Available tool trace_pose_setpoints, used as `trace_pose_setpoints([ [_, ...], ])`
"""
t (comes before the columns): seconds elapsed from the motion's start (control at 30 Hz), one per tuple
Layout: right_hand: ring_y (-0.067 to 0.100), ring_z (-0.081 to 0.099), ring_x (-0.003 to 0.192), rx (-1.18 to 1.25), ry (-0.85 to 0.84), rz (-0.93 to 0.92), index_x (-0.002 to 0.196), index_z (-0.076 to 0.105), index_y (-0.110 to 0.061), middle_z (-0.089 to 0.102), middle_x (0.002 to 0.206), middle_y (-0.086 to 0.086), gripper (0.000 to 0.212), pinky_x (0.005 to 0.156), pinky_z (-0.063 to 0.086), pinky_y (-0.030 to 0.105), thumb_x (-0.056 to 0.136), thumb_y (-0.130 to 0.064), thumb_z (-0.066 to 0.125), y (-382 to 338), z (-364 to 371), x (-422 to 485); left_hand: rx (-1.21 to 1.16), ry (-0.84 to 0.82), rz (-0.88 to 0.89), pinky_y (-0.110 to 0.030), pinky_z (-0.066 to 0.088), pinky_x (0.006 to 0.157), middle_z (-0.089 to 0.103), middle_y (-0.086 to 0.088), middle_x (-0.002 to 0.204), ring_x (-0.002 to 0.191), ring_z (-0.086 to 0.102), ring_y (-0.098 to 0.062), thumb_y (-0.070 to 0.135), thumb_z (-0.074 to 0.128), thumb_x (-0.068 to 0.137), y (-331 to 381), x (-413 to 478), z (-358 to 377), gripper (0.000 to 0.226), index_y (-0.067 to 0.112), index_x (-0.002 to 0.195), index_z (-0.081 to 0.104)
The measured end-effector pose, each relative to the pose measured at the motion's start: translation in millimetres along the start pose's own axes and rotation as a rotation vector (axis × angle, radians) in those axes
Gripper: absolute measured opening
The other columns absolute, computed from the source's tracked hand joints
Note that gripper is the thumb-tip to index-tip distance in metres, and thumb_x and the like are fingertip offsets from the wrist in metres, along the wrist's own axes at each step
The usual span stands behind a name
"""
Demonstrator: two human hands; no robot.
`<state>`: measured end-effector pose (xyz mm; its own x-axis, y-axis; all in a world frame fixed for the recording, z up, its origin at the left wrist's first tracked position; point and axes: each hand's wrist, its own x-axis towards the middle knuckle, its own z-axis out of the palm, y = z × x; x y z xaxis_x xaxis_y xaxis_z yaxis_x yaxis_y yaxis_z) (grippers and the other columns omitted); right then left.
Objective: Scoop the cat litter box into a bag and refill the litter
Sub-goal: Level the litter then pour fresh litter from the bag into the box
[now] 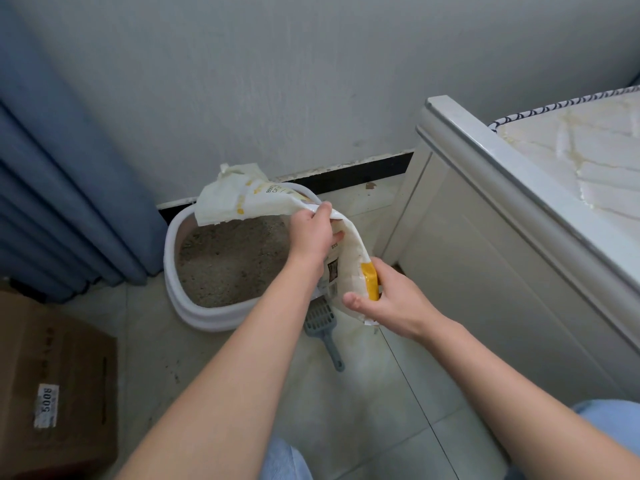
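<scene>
So that it would presumably empty, we gripped the litter bag (228,199) mid-length with our left hand (310,233) and pinched its bottom corner with our right hand (388,299), mouth tipped over the litter box (207,317).

Your left hand (311,233) and right hand (388,299) were bare, both forearms uncovered as far as they showed, and you wore pale blue denim trousers (611,424), seen over each knee at the near edge.

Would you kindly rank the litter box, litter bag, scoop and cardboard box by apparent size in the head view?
1. cardboard box, nearer the camera, so unsure
2. litter box
3. litter bag, folded, nearly matching the litter box
4. scoop, plainly smallest
</scene>
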<state>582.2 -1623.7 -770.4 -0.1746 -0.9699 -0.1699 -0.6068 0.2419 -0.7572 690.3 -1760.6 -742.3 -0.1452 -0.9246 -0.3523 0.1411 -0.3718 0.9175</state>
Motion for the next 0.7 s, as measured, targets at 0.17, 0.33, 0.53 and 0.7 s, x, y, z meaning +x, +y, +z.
trace_pose_setpoints([
  [0.17, 0.004, 0.059, 0.113, 0.080, -0.032, -0.089, 0.138, 0.039, -0.048, 0.059, 0.127, -0.020, 0.079, 0.095, 0.053, 0.040, 0.071, -0.084, 0.058, -1.2, 3.5, -5.7, -0.126, 0.051, -0.056, -0.039, 0.063, 0.075, 0.066, -0.011, 0.093, 0.084, 0.068, -0.020, 0.015, 0.056, 0.100, 4.3, 8.3, -9.2, 0.010, 0.008, 0.095, 0.062],
  [0.33, 0.001, 0.049, 0.127, -0.094, 0.002, -0.084, 0.146, 0.028, -0.047, 0.045, 0.142, -0.024, 0.090, 0.100, 0.045, 0.030, 0.072, -0.065, 0.075, 3.4, 17.3, -7.8, -0.228, 0.080, -0.099, -0.042, 0.063, 0.079, 0.063, -0.007, 0.089, 0.078, 0.066, -0.016, 0.013, 0.055, 0.100, 7.3, 15.3, -15.0, 0.010, 0.009, 0.093, 0.061],
  [0.53, 0.014, 0.063, 0.083, -0.150, 0.146, 0.173, 0.092, 0.061, -0.032, 0.067, 0.088, -0.012, 0.026, 0.071, 0.053, 0.032, 0.078, -0.053, 0.068, 10.9, 29.0, 12.0, -0.210, 0.037, -0.112, -0.042, 0.063, 0.079, 0.063, -0.008, 0.095, 0.083, 0.066, -0.017, 0.011, 0.055, 0.100, 4.9, 16.2, -15.6, 0.009, 0.006, 0.106, 0.061],
  [0.7, 0.036, 0.054, 0.071, -0.303, 0.195, 0.236, 0.064, 0.052, -0.015, 0.062, 0.068, 0.004, 0.016, 0.062, 0.047, 0.035, 0.080, -0.016, 0.053, 20.0, 26.3, 21.8, -0.139, 0.032, -0.078, -0.038, 0.063, 0.076, 0.064, -0.011, 0.094, 0.091, 0.069, -0.023, 0.013, 0.056, 0.099, 2.9, 21.4, -27.2, 0.014, 0.002, 0.103, 0.062],
])
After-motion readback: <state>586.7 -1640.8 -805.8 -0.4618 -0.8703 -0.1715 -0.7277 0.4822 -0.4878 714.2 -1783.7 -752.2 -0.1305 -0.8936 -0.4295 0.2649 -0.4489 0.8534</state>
